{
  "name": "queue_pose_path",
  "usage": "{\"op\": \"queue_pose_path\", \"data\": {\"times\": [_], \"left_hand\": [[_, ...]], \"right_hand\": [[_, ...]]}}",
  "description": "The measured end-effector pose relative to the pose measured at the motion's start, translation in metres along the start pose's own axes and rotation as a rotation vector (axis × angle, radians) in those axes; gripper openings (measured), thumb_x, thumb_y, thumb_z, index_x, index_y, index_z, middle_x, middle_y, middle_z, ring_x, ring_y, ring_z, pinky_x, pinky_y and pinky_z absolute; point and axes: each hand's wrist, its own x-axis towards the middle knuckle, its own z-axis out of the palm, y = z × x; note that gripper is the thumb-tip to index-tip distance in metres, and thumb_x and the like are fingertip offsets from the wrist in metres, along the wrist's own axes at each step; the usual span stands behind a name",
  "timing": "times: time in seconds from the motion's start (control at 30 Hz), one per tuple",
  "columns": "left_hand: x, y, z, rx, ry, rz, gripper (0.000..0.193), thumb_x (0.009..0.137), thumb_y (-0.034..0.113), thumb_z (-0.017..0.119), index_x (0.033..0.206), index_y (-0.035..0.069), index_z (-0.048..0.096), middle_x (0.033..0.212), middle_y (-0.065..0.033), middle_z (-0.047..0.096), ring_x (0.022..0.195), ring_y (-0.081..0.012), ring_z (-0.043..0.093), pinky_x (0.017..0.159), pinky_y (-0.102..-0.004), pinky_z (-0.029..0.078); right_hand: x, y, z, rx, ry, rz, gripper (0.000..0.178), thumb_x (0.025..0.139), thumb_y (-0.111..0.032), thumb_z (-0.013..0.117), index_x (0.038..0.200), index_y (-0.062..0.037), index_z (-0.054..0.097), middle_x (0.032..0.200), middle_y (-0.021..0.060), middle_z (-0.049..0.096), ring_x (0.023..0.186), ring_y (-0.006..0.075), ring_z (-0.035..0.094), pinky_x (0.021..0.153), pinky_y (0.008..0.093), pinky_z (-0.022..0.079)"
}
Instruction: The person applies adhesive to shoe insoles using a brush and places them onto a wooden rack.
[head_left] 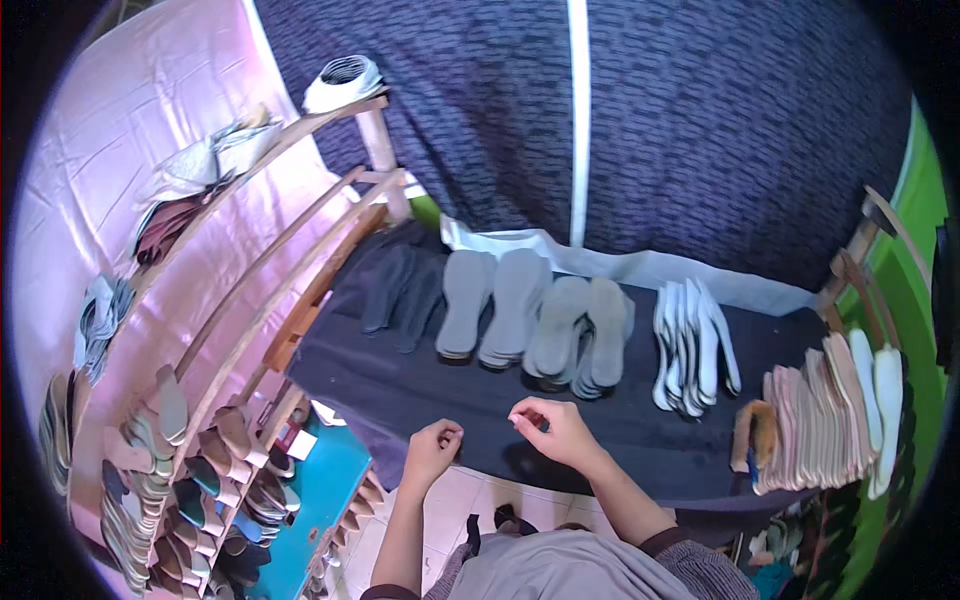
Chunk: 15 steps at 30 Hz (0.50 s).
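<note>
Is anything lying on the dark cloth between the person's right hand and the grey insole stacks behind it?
Nothing visible does. Only bare dark cloth lies between the right hand and the grey insole stacks. The left hand sits off to the side, near the table's front edge.

Whatever the curled fingers of the right hand [555,428] and left hand [433,447] pinch stays hidden, and the wooden rack [205,440] runs off into the dark rim.

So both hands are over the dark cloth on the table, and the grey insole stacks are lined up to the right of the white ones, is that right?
Not quite. The head view shows the grey insole stacks to the left of the white insoles, not to the right. The rest holds: the left hand and the right hand are both over the dark cloth on the table.
</note>
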Motion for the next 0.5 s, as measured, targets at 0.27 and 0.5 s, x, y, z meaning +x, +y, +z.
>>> {"op": "queue_pose_path", "data": {"times": [0.27, 0.5], "left_hand": [[0.112, -0.089, -0.021, 0.164, 0.382, 0.042, 0.042, 0.073, 0.010, 0.070, 0.111, 0.004, 0.053, 0.092, -0.0157, 0.060, 0.084, -0.0286, 0.060, 0.074, -0.0365, 0.048], [0.189, -0.114, -0.014, 0.409, 0.547, 0.149, 0.066, 0.069, 0.019, 0.076, 0.124, -0.001, 0.045, 0.111, -0.0213, 0.056, 0.108, -0.0382, 0.049, 0.092, -0.0427, 0.040]], "right_hand": [[0.095, 0.027, 0.078, -0.014, -0.152, -0.093, 0.013, 0.084, -0.012, 0.060, 0.090, -0.0004, 0.061, 0.073, 0.0112, 0.064, 0.065, 0.0167, 0.064, 0.063, 0.0281, 0.050], [0.116, 0.031, 0.101, 0.004, -0.199, -0.094, 0.014, 0.084, -0.014, 0.061, 0.088, -0.0012, 0.061, 0.072, 0.0139, 0.064, 0.064, 0.0218, 0.064, 0.062, 0.0311, 0.050]]}}
